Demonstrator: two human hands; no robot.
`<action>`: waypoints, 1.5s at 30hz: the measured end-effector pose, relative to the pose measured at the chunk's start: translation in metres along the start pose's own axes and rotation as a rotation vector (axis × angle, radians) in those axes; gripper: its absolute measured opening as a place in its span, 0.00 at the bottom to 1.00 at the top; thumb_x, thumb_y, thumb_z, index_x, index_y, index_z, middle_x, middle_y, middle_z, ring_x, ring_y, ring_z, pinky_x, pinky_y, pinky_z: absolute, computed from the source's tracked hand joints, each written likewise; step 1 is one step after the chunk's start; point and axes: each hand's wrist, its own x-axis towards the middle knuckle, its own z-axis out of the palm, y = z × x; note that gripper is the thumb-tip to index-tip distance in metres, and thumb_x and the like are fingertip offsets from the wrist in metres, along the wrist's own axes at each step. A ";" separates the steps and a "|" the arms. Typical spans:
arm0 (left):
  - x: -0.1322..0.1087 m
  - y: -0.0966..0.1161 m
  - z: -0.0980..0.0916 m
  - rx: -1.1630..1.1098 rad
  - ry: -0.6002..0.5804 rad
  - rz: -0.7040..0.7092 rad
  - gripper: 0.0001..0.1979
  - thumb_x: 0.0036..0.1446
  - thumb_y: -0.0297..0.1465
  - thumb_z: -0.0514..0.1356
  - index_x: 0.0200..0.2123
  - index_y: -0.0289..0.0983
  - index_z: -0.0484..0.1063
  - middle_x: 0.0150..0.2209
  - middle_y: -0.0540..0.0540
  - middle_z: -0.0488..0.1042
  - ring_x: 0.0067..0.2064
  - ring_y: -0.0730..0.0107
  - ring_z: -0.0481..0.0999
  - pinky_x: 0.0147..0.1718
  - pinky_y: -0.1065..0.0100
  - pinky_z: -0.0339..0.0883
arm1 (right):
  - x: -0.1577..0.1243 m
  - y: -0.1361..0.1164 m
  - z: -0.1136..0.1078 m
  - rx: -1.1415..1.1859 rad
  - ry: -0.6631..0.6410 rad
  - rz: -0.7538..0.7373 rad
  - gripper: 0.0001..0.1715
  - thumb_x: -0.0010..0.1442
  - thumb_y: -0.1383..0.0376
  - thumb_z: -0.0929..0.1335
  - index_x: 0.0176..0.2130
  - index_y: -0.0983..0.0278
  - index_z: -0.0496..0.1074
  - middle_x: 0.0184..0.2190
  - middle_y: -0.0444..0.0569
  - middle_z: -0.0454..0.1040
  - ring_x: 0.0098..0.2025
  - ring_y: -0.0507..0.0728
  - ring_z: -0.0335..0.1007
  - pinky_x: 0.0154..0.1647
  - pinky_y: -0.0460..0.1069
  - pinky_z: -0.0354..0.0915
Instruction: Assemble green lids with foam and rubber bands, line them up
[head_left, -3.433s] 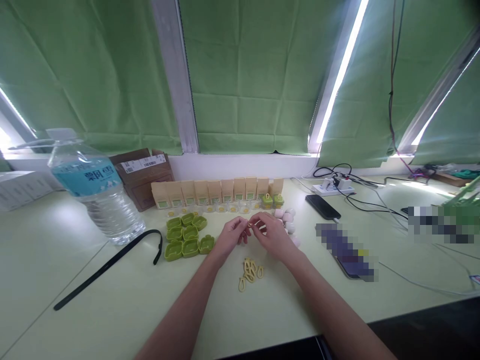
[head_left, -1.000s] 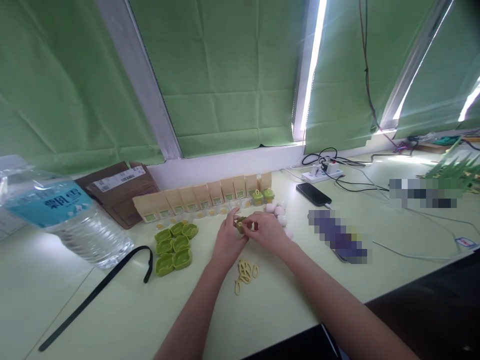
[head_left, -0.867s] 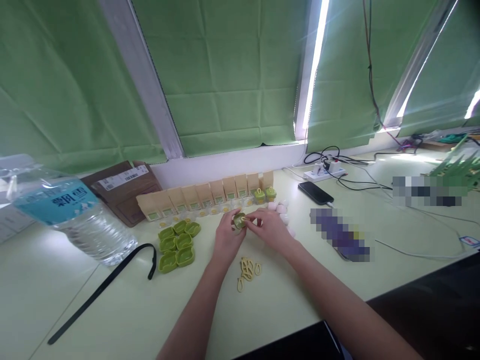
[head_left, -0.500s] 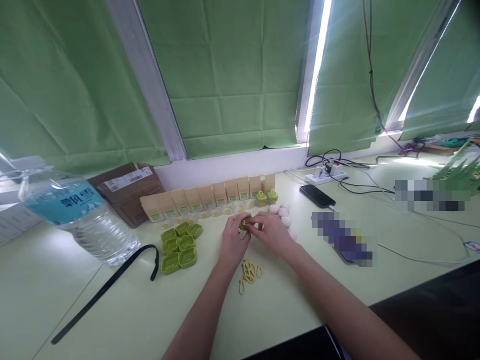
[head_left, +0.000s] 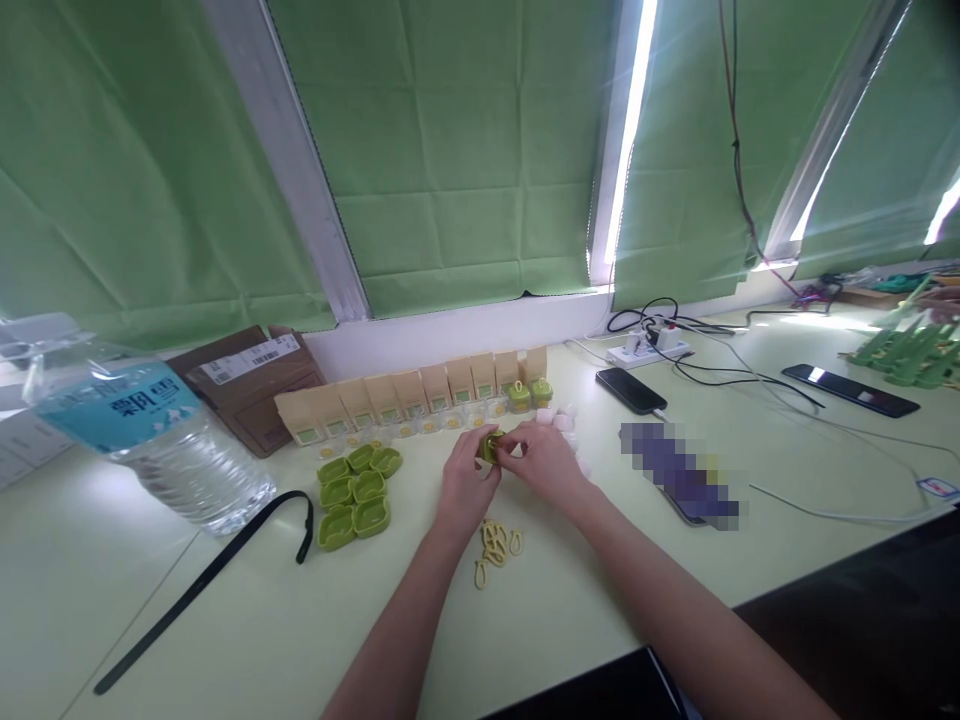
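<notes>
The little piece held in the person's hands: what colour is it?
Green; the little piece shows best in the head view, though partly covered.

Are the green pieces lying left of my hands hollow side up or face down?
Hollow side up: the camera looks down into the green pieces beside your left hand.

Office-like workroom, pale table [head_left: 540, 600], power strip [head_left: 649, 353] with plugs, green blinds [head_left: 465, 150] over windows

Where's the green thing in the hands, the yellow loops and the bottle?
Green thing [head_left: 490, 449]: head view, its uncovered middle.
Yellow loops [head_left: 494, 543]: head view, the pile's middle.
Bottle [head_left: 142, 410]: head view, its blue label.
</notes>
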 end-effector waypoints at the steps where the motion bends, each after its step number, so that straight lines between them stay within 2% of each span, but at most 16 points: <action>1: 0.000 0.001 0.000 -0.002 -0.003 0.003 0.26 0.49 0.20 0.57 0.52 0.41 0.69 0.49 0.44 0.73 0.44 0.67 0.74 0.36 0.68 0.70 | 0.000 0.000 0.000 0.001 0.001 0.002 0.06 0.56 0.66 0.71 0.29 0.61 0.80 0.28 0.45 0.76 0.29 0.53 0.69 0.33 0.47 0.60; 7: -0.001 0.001 -0.001 -0.024 -0.019 0.007 0.25 0.49 0.20 0.57 0.52 0.42 0.70 0.49 0.45 0.73 0.45 0.67 0.74 0.36 0.69 0.69 | 0.000 0.002 0.002 -0.010 0.027 -0.002 0.06 0.55 0.67 0.71 0.27 0.61 0.78 0.27 0.44 0.76 0.29 0.52 0.68 0.32 0.47 0.59; 14: 0.001 0.002 -0.002 -0.056 -0.035 0.075 0.25 0.51 0.20 0.57 0.52 0.41 0.70 0.49 0.44 0.73 0.46 0.68 0.74 0.43 0.65 0.72 | 0.001 0.001 0.000 -0.029 0.017 0.033 0.06 0.55 0.66 0.71 0.26 0.61 0.78 0.27 0.44 0.76 0.29 0.52 0.67 0.31 0.47 0.59; 23: -0.001 0.004 -0.003 -0.087 -0.035 0.087 0.24 0.52 0.21 0.58 0.53 0.42 0.70 0.51 0.44 0.72 0.50 0.66 0.74 0.47 0.64 0.74 | 0.001 0.004 0.004 0.030 0.038 0.016 0.06 0.55 0.66 0.72 0.26 0.61 0.78 0.27 0.45 0.76 0.27 0.52 0.66 0.31 0.47 0.60; 35: 0.000 0.003 -0.006 -0.134 -0.013 0.081 0.21 0.55 0.25 0.60 0.53 0.42 0.71 0.51 0.44 0.73 0.46 0.68 0.76 0.43 0.65 0.76 | 0.002 0.001 0.002 0.130 -0.001 0.038 0.06 0.58 0.65 0.72 0.30 0.60 0.81 0.26 0.44 0.75 0.27 0.51 0.66 0.30 0.46 0.59; 40: 0.002 0.003 -0.005 -0.178 0.031 0.094 0.21 0.56 0.26 0.61 0.53 0.43 0.71 0.52 0.43 0.73 0.47 0.67 0.76 0.42 0.66 0.76 | 0.002 0.002 0.002 0.183 0.057 -0.003 0.08 0.60 0.61 0.70 0.33 0.57 0.82 0.27 0.44 0.76 0.29 0.52 0.68 0.31 0.47 0.60; 45: 0.002 0.001 -0.001 -0.230 0.050 0.028 0.21 0.56 0.26 0.61 0.54 0.42 0.70 0.51 0.43 0.74 0.44 0.68 0.78 0.41 0.66 0.76 | 0.004 0.003 0.003 0.293 0.095 0.025 0.06 0.58 0.62 0.72 0.36 0.57 0.81 0.32 0.44 0.80 0.30 0.53 0.71 0.32 0.48 0.63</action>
